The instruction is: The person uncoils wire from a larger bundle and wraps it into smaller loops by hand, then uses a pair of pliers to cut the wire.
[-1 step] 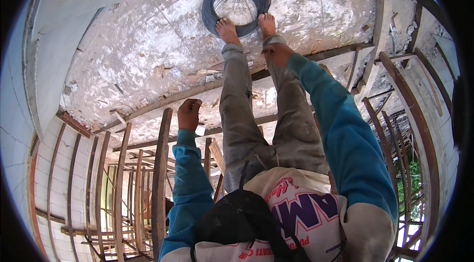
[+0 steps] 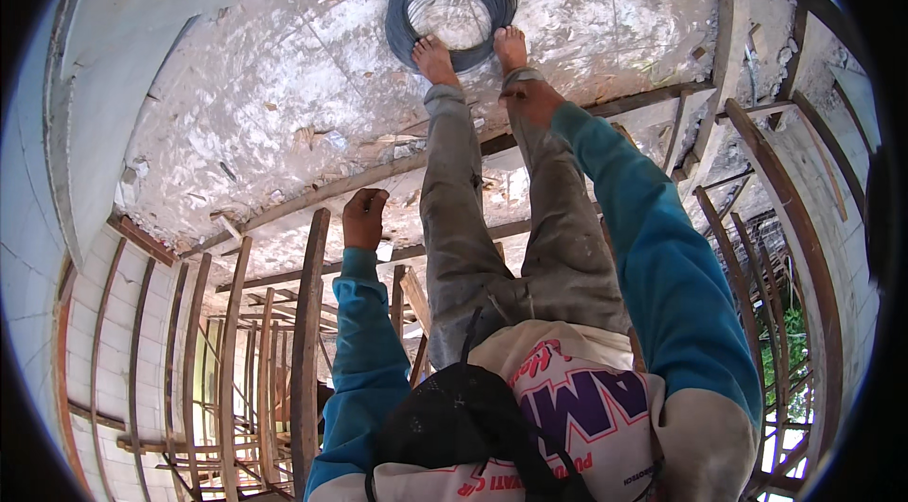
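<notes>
My left hand [image 2: 363, 217] is held out to the left of my legs with its fingers curled together; whatever may be in them is too small to make out. In front of my right shin, by the rolled trouser cuff [image 2: 522, 77], is my right hand [image 2: 535, 102]. Its fingers are bent and closed, and I cannot tell whether they touch the cloth or pinch something thin. A coil of dark grey wire [image 2: 409, 12] lies flat on the floor at the far middle. My bare left foot [image 2: 435, 60] and right foot [image 2: 511, 48] overlap its near edge.
The rough concrete floor [image 2: 312, 58] is littered with chips and scraps. Past its near edge, wooden beams [image 2: 378, 173] run across, with upright posts [image 2: 308, 332] at left and more timber [image 2: 790, 218] at right. A pale block wall [image 2: 113, 332] stands at left.
</notes>
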Demonstrator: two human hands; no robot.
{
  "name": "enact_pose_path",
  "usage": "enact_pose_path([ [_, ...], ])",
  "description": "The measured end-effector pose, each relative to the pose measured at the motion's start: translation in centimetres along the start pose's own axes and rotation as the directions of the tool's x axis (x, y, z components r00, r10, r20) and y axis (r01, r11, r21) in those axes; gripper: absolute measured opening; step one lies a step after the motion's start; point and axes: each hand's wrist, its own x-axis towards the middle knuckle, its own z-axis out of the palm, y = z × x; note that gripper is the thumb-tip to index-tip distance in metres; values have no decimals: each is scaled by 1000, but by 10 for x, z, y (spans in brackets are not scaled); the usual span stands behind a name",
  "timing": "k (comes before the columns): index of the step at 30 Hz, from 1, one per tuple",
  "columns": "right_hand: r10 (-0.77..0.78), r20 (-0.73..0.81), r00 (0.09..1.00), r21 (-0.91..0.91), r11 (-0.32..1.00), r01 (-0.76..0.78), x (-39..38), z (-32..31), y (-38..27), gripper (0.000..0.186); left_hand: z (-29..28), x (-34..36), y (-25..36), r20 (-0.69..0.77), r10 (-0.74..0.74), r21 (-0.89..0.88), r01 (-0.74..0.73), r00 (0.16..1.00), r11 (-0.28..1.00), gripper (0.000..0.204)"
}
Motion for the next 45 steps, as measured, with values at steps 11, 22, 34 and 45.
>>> enact_pose_path([
  [11, -98, -354, 930, -166, 985, 40, 3, -16, -22, 30, 9, 14, 39, -21, 28, -418, -35, 999, 908, 19],
  [22, -167, -60, 984, -373, 918, 133, 69, -15, 20, 35, 14, 1, 20, 34, -24, -178, 30, 999, 984, 24],
  [34, -161, -617, 770, -120, 987, 110, 170, -12, -11, 26, 14, 35, 67, -78, 68, -278, -87, 995, 957, 15],
  [45, 290, 311, 905, -2, 953, -304, 105, -10, 47, 41, -79, 194, 219, 161, 718, 553, -665, 677, 503, 16],
])
